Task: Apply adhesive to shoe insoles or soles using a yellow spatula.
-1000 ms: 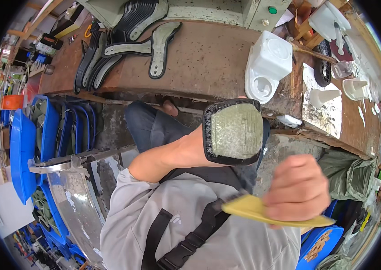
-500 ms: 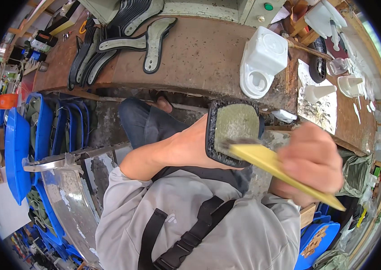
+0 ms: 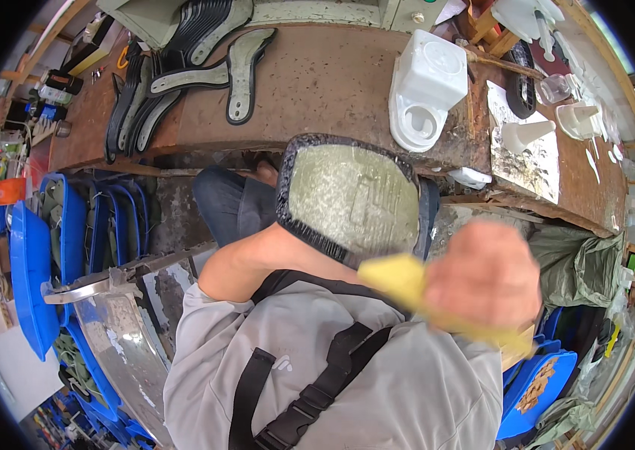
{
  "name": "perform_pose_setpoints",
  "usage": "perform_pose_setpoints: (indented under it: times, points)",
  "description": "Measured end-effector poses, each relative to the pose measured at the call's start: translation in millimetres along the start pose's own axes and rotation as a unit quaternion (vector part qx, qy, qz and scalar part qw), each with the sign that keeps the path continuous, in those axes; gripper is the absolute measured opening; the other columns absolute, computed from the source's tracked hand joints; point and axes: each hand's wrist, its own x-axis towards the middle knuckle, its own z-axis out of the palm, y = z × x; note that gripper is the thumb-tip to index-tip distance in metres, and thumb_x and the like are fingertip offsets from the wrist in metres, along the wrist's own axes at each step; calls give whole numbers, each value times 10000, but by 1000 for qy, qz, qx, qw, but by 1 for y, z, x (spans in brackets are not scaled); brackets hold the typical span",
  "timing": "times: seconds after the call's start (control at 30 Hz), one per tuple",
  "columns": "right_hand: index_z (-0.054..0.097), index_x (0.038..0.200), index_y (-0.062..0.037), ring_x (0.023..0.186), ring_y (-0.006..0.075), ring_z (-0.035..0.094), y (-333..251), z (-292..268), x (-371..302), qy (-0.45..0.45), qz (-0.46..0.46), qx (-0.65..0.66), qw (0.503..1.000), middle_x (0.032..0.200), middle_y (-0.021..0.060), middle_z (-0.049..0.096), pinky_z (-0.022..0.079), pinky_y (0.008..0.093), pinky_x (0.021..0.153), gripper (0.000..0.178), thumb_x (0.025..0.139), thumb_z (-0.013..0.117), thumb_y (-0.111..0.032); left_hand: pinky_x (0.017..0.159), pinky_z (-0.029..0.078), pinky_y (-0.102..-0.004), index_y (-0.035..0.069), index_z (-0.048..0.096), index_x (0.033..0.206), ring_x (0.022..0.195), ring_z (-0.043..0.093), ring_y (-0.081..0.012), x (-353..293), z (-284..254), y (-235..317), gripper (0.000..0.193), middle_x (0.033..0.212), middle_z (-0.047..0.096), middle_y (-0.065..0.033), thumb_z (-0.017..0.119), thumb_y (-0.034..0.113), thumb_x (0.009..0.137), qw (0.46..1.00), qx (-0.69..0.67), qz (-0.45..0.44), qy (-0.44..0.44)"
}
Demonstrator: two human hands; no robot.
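A shoe sole with an olive-green face and a rough black rim is held up in front of my chest, face toward me. Pale, whitish patches mark its face. My left hand supports it from behind; only the wrist and forearm show, the fingers are hidden. My right hand, smeared by motion, is closed around a flat yellow stick. The stick's left end lies by the sole's lower right edge; whether it touches cannot be told.
On the brown bench lie several black-rimmed soles and a white plastic container. A white cone-shaped nozzle rests on stained paper at the right. Blue trays holding green items stand left; another blue tray holds brown pieces.
The sole has moved left and tilted, so more of its face shows. My right hand and the yellow stick have shifted left and slightly down.
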Motion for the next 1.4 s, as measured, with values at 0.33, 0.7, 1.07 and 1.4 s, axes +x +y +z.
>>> perform_pose_setpoints:
  times: [0.33,0.7,1.07,1.4]
  points:
    - [684,851,27,515,167,553,9,2,-8,124,-5,-3,992,757,127,653,366,257,422,164,768,681,-115,975,407,-309,69,452,1261,1110,500,-140,19,-7,13,789,1175,523,-41,847,147,582,952,300,39,-47]
    - [658,962,21,612,66,554,82,-4,-85,370,462,13,806,821,51,645,429,194,530,132,863,646,-66,952,449,-409,-45,398,1321,1101,564,-269,10,-75,-46,636,1277,498,-193,578,395,897,965,-224,112,75]
    - [656,947,24,664,92,550,133,18,-117,211,437,-209,849,800,74,632,446,227,600,121,853,650,-52,914,470,-377,-39,376,1345,1024,588,-261,27,-77,-81,609,1273,497,-246,240,444,999,911,-325,51,249]
    - [651,901,31,495,112,522,138,12,-122,419,532,173,715,710,63,627,396,230,462,133,865,643,-97,960,441,-392,-81,400,1315,1073,575,-272,30,-77,-91,599,1315,466,-251,297,416,998,934,-284,32,214]
